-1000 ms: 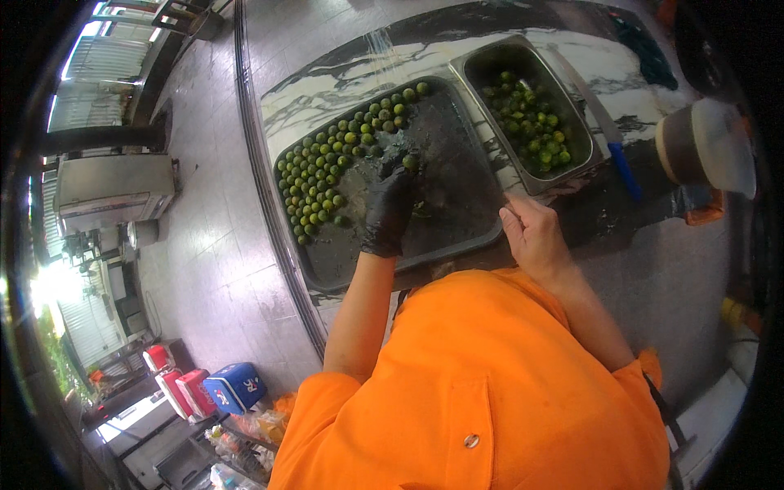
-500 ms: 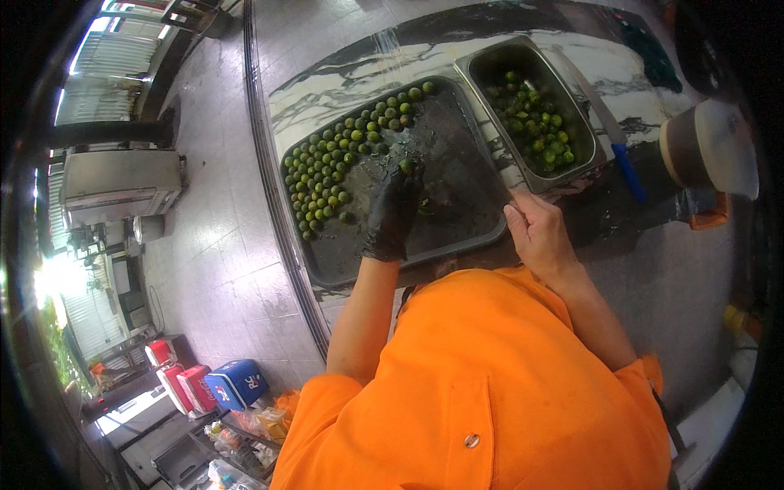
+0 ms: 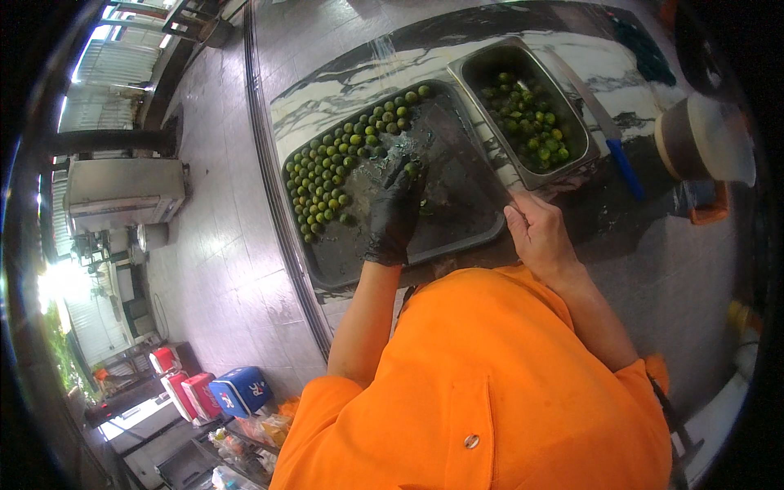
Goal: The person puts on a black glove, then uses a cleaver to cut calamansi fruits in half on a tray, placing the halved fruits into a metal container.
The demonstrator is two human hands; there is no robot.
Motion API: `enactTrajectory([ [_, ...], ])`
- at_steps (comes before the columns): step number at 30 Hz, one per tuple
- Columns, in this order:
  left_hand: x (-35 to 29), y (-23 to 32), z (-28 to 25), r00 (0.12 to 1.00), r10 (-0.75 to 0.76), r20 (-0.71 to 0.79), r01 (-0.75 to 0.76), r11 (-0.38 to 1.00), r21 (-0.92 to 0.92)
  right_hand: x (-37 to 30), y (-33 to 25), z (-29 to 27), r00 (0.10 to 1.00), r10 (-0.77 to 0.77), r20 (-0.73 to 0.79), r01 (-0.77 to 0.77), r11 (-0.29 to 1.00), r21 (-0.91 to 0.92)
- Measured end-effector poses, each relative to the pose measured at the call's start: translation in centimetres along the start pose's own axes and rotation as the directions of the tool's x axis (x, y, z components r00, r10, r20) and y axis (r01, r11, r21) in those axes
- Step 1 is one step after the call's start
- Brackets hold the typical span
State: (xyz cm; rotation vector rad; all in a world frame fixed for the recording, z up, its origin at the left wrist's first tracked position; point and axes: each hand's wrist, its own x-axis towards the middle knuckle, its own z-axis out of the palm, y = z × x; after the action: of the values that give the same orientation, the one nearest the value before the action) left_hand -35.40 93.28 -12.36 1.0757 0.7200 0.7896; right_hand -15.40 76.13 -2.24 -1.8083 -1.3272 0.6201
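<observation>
My left hand, in a black glove, is closed around a small green lime above the dark tray. Bare, my right hand is closed at the tray's right edge on what looks like a knife. The dark blade reaches up and left over the tray; its handle is hidden in my fist. Rows of small whole limes fill the tray's left and far side. To the right of the tray, a deep metal pan holds a heap of cut-looking green limes.
A second knife with a blue handle lies right of the pan on the marble-patterned counter. Farther right stands a translucent plastic tub. A dark green cloth lies at the far right. Coolers stand on the floor at lower left.
My left hand has shifted slightly right and down with the lime. The blade at my right hand has swung a little to the left. The view has tilted slightly.
</observation>
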Motion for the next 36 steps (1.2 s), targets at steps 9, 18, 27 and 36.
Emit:
enactTrajectory([
  [9, 0.0, 1.9, 1.7, 0.987, -0.116, -0.113, 0.093, 0.977, -0.19, -0.4, 0.3, 0.1, 1.0, 0.019, -0.019, -0.018, 0.999, 0.028],
  [18, -1.1, 3.6, 2.3, 0.984, 0.006, -0.179, 0.011, 0.996, 0.092, 0.0, -0.1, 0.2, 1.0, 0.017, 0.005, -0.017, 1.0, 0.013],
  [27, -1.3, 4.2, 2.3, 0.97, -0.071, -0.233, 0.094, 0.992, 0.087, 0.0, 0.0, 0.4, 1.0, -0.022, 0.007, 0.022, 1.0, -0.007],
  [36, -1.4, 4.3, 2.7, 0.981, -0.034, -0.19, 0.03, 0.999, -0.024, -0.1, 0.1, 0.5, 1.0, -0.027, 0.008, 0.027, 1.0, -0.006],
])
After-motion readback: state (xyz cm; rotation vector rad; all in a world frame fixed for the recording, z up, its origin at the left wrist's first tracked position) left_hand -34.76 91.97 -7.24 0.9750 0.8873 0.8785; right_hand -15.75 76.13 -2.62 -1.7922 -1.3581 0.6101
